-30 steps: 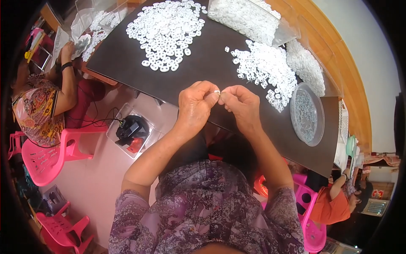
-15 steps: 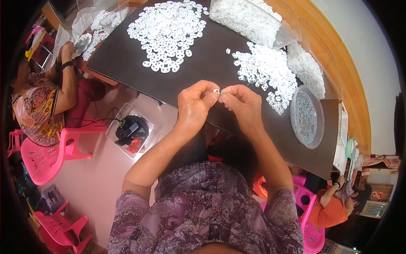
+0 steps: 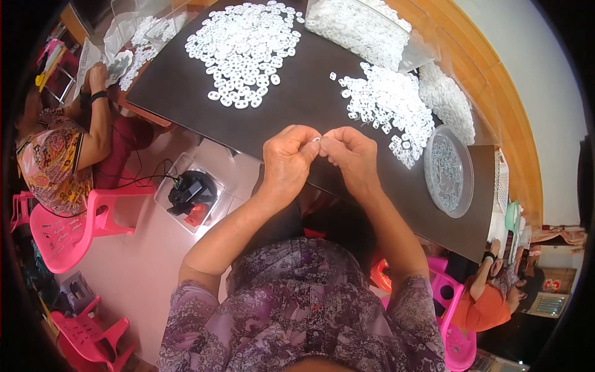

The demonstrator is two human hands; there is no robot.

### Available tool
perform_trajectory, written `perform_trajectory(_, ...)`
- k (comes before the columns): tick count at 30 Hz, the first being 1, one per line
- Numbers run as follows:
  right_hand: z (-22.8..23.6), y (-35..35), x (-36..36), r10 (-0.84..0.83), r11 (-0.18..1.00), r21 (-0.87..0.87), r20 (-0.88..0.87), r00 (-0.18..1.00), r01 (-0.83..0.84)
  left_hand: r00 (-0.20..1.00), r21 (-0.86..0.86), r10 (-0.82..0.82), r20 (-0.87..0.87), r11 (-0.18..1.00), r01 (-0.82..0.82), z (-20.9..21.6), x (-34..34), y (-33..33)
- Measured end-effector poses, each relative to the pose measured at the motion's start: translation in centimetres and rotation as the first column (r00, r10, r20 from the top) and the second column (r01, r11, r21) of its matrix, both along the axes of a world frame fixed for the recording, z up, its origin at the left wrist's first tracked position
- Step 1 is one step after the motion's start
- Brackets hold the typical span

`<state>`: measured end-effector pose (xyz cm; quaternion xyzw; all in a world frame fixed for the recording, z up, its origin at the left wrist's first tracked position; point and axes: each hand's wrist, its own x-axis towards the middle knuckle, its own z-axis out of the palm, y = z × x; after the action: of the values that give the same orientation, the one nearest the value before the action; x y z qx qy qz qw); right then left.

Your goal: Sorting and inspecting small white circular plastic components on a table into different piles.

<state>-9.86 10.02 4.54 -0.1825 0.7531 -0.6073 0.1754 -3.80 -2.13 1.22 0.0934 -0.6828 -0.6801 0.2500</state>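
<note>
Above the near edge of the dark table my two hands meet at the fingertips. Between thumb and forefinger my left hand pinches a small white plastic piece, mostly covered by the fingers. My right hand is closed in a pinch against it, and whatever its fingertips hold is hidden. To the right of my hands lies a heap of small white square-ish pieces with holes. A clear round dish beside that heap holds many small silvery metal parts. Farther off on the left spreads a pile of white oval two-holed pieces.
Clear bins of white pieces line the far right of the dark table. At left, a person works by a pink chair. Below the table's left edge sits a clear tub with black items. Another person is at lower right.
My fingertips have closed in around the white piece, which shows less than before. The thin bit seen at my right fingertips earlier is now hidden. Both hands stay in nearly the same place.
</note>
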Motion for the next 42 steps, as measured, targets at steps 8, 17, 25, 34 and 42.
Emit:
perform_trajectory(8,0.4,0.4,-0.7,0.033,0.999,-0.017,-0.061,0.998,-0.034,0.991,0.207,-0.066,0.115,0.978,0.041,0.6,-0.4,-0.6)
perform_trajectory(17,0.3,0.0,-0.8,0.011,0.998,0.062,-0.097,0.995,-0.005,0.992,0.184,-0.067,0.105,0.982,0.047,0.6,-0.7,-0.4)
perform_trajectory(25,0.2,-0.1,-1.3,0.026,0.997,0.077,-0.17,0.985,-0.013,0.993,0.249,-0.092,0.073,0.966,0.071,0.7,-0.8,-0.7)
perform_trajectory(34,0.2,-0.9,-11.4,0.072,0.941,0.262,-0.776,0.627,0.216,0.995,0.336,-0.094,0.014,0.938,0.084,-0.4,-1.3,-1.2)
perform_trajectory(42,1.7,-1.7,-14.4,0.362,0.796,0.543,-0.782,0.507,0.268,0.993,0.349,-0.116,-0.008,0.931,0.111,-0.5,-0.8,-1.4)
